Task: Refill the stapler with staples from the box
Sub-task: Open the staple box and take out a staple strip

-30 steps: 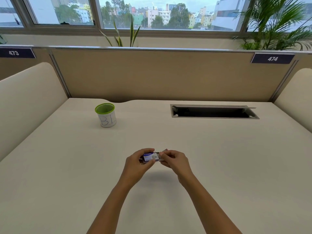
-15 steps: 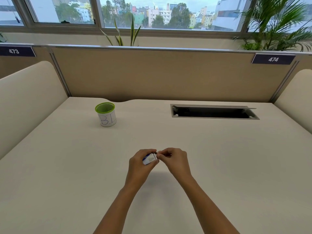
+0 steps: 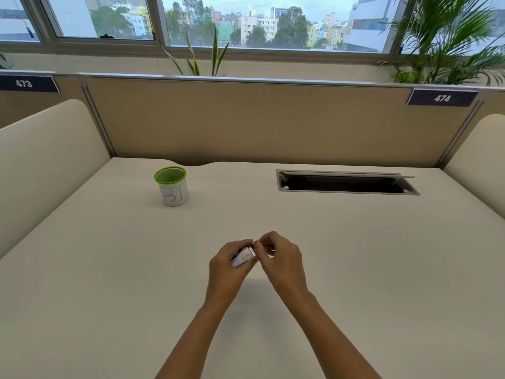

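I see the left hand [image 3: 228, 265] gripping the small box [image 3: 242, 257] above the desk [image 3: 109, 269], right hand [image 3: 281, 259] pinching something metallic at its open end, green-rimmed cup [image 3: 172, 186] well behind.

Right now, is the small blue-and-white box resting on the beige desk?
No, the left hand holds the small blue-and-white box above the beige desk, while the right hand pinches at its open end.

At centre frame the left hand [image 3: 228, 265] wraps most of the small white-and-blue box [image 3: 242, 257], so its print is too small to read and its open end is blurred. The right hand [image 3: 281, 257] curls over whatever it pinches there; only a silvery glint shows. Both forearms run off the bottom edge.
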Motion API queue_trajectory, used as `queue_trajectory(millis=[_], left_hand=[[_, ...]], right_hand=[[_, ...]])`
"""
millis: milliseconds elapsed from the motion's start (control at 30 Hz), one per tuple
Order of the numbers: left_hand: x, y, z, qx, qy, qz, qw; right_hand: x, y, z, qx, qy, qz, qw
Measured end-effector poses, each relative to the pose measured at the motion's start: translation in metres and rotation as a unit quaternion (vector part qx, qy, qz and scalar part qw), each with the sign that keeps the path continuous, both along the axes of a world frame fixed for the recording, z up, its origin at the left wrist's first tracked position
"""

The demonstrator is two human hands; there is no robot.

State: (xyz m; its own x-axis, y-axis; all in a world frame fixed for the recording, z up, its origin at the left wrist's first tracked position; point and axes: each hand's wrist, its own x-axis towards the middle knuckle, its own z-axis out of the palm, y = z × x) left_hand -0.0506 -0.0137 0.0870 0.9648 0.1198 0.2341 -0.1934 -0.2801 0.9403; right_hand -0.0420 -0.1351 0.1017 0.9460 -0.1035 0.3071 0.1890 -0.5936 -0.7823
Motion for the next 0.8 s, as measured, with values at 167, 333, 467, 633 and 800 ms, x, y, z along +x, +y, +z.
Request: queue_trajectory(millis=[167,333,467,633,800], left_hand=[[-0.001,0.001,0.001,-0.002,0.004,-0.009,1.000],[0.000,0.002,-0.001,0.000,0.013,-0.005,1.000],[0.001,0.002,-0.004,-0.005,0.017,-0.007,1.000],[0.002,0.001,-0.007,-0.024,0.028,-0.009,0.999],[0.002,0.001,-0.008,-0.033,0.044,-0.014,0.998]], right_hand=[[0.002,-0.003,0.005,0.173,0.021,-0.032,0.984],[0.007,-0.013,0.014,0.474,0.142,-0.025,0.869],[0.009,-0.018,0.016,0.568,0.219,-0.013,0.794],[0.010,-0.014,0.010,0.495,0.276,0.040,0.823],[0.008,-0.012,0.005,0.422,0.268,0.090,0.861]])
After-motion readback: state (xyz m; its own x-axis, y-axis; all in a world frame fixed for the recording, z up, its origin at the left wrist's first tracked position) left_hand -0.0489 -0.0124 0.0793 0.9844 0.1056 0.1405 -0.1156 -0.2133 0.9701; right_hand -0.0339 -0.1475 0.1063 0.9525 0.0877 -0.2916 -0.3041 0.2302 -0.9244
